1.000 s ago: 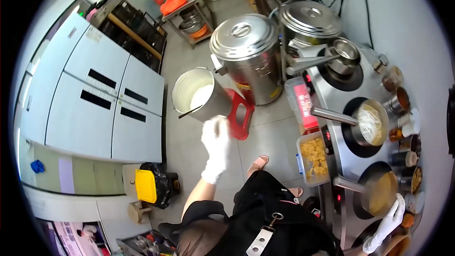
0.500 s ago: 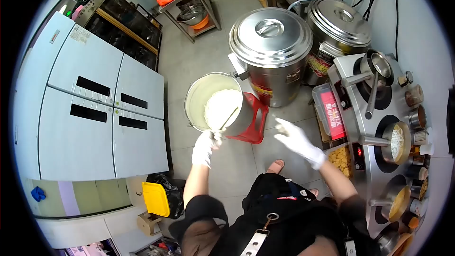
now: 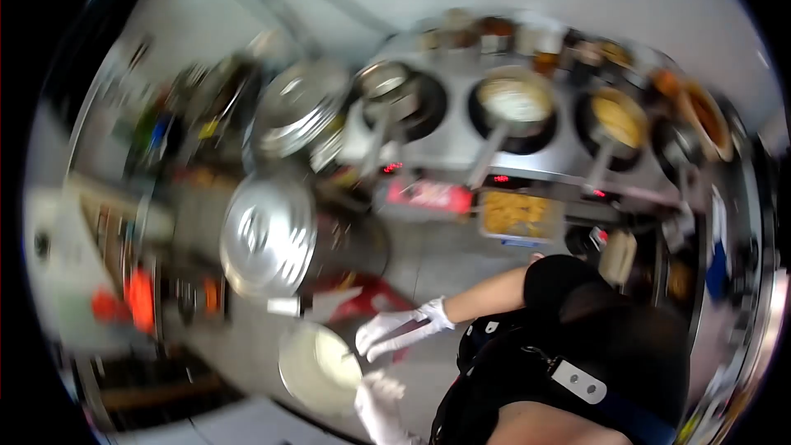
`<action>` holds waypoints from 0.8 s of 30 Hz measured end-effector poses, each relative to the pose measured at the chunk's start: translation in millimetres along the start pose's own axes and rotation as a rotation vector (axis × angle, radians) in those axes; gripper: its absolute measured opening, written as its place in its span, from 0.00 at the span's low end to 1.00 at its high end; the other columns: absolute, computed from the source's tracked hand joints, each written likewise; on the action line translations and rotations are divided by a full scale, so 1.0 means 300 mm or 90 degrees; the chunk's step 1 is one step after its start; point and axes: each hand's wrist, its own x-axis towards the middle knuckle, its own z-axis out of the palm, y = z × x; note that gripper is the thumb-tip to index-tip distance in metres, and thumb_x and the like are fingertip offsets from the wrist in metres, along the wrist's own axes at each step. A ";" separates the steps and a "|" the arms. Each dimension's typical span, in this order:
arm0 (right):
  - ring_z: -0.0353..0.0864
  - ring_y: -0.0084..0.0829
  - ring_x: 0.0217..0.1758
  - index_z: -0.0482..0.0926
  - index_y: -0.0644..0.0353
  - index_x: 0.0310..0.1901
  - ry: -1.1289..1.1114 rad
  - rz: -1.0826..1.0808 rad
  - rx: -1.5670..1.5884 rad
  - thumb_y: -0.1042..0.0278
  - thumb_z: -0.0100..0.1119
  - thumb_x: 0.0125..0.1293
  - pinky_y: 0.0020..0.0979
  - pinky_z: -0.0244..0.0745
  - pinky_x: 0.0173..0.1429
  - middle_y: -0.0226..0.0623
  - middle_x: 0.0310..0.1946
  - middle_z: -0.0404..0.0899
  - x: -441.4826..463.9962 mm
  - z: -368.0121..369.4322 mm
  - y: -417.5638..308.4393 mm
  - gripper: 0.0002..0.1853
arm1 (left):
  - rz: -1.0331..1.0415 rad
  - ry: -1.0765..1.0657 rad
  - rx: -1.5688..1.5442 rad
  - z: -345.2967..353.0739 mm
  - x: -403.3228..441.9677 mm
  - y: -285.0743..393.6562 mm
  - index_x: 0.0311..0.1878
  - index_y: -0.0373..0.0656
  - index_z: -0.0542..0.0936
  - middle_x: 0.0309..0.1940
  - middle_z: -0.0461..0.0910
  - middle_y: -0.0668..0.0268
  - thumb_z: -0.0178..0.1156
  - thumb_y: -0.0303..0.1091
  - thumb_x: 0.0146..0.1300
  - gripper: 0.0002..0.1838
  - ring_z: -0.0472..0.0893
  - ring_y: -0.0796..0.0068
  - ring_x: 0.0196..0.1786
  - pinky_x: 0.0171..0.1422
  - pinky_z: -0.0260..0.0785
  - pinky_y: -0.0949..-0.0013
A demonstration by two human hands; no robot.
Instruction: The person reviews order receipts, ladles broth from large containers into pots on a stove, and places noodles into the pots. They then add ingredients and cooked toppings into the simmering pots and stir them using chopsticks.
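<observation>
A pale bucket (image 3: 288, 379) with a mass of white contents (image 3: 336, 360) is at the lower left. My right hand (image 3: 400, 332), in a white glove, reaches to its rim from the right. Its thumb and fingertips come together around a thin stick (image 3: 347, 355) that juts over the white contents. My left hand (image 3: 379, 408), also gloved in white, is against the near side of the bucket. Its fingers are smeared by motion, so their grip does not show clearly. A red stool (image 3: 375, 295) stands beside the bucket.
A large lidded steel pot (image 3: 268, 235) stands behind the bucket, and a second lidded pot (image 3: 305, 103) farther back. Along the wall, a stove (image 3: 449, 144) carries several pans. A tub of yellow pieces (image 3: 519, 214) sits below its front edge.
My view has swung right, so the stove is now at the top and the bucket lower left. My right hand has moved from beside the bucket to the stick at its rim.
</observation>
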 end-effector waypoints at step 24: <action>0.78 0.25 0.43 0.82 0.66 0.40 1.308 0.033 -0.655 0.72 0.56 0.63 0.25 0.70 0.52 0.33 0.37 0.82 -2.002 -1.281 -1.235 0.08 | 0.189 -0.302 0.316 1.464 0.396 -0.324 0.42 0.34 0.77 0.24 0.78 0.66 0.51 0.34 0.71 0.12 0.74 0.83 0.24 0.31 0.67 0.80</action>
